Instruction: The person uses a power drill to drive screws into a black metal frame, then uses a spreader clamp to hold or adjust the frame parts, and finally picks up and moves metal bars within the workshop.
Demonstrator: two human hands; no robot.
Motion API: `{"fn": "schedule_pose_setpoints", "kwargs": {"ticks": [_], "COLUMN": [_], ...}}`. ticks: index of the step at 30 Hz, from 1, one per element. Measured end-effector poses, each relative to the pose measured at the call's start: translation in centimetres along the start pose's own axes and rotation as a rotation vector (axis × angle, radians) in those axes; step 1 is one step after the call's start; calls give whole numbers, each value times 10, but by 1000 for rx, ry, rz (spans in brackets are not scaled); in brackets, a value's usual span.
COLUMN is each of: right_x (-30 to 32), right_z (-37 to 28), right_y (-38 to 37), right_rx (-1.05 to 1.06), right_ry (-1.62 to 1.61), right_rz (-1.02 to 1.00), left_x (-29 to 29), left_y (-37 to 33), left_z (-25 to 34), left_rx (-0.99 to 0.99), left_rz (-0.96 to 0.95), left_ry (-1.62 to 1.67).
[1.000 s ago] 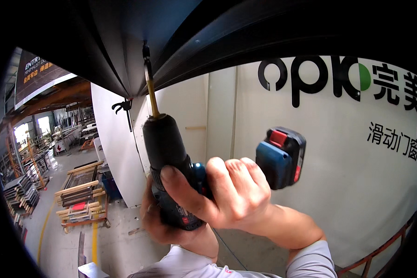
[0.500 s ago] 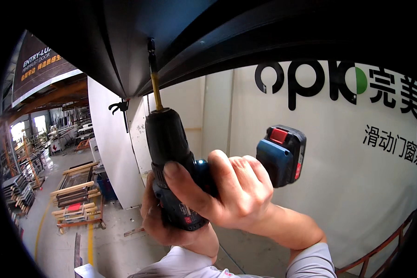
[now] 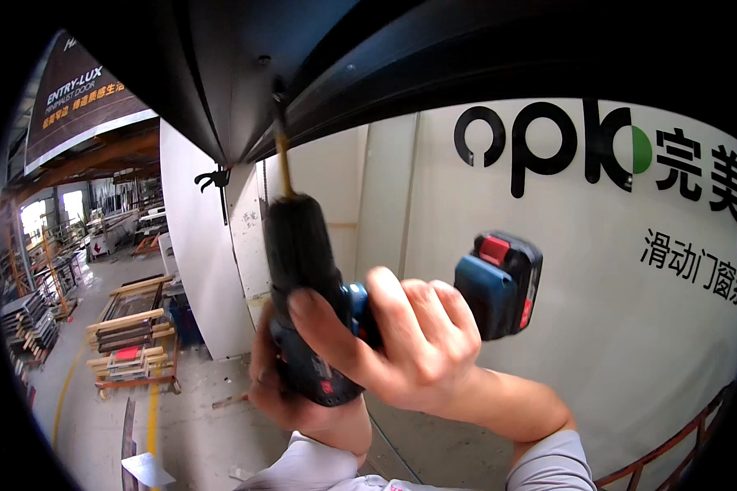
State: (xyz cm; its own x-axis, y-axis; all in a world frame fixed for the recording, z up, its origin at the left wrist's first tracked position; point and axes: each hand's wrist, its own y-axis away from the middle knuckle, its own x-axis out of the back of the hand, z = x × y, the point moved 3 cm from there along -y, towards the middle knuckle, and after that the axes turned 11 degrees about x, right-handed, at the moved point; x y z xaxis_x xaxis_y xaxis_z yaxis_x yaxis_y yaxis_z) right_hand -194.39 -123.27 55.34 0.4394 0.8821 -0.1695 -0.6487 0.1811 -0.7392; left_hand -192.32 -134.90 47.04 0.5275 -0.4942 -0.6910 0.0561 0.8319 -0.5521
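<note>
A black and blue cordless drill points upward, a long yellow-shafted bit in its chuck. My right hand is wrapped round its handle, with the battery pack sticking out beyond the fingers. From the left, my left hand cups the back of the drill's body; its fingers are partly hidden. Overhead runs a dark metal profile. In it sits a small screw head, and the blurred bit tip lies a little below and to the right of that, apart from it.
A black clamp hangs at the profile's far end beside a white panel. Stacked wooden frames rest on a cart on the floor at left. A white wall stands at right, with a rusty railing low down.
The bit's tip has come away from the screw in the profile and dropped slightly to the right. Both hands keep their hold on the drill. The view has shifted slightly.
</note>
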Motion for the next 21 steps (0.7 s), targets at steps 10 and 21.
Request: {"fn": "schedule_pose_setpoints", "kwargs": {"ticks": [10, 21], "right_x": [30, 79], "right_z": [-49, -98], "right_y": [194, 271], "right_rx": [-882, -1519], "right_ry": [-770, -890], "right_rz": [-386, -221], "left_x": [137, 11], "left_y": [88, 5], "left_z": [-264, -130], "left_rx": [1730, 1168], "left_rz": [-117, -488], "left_ry": [368, 763]}}
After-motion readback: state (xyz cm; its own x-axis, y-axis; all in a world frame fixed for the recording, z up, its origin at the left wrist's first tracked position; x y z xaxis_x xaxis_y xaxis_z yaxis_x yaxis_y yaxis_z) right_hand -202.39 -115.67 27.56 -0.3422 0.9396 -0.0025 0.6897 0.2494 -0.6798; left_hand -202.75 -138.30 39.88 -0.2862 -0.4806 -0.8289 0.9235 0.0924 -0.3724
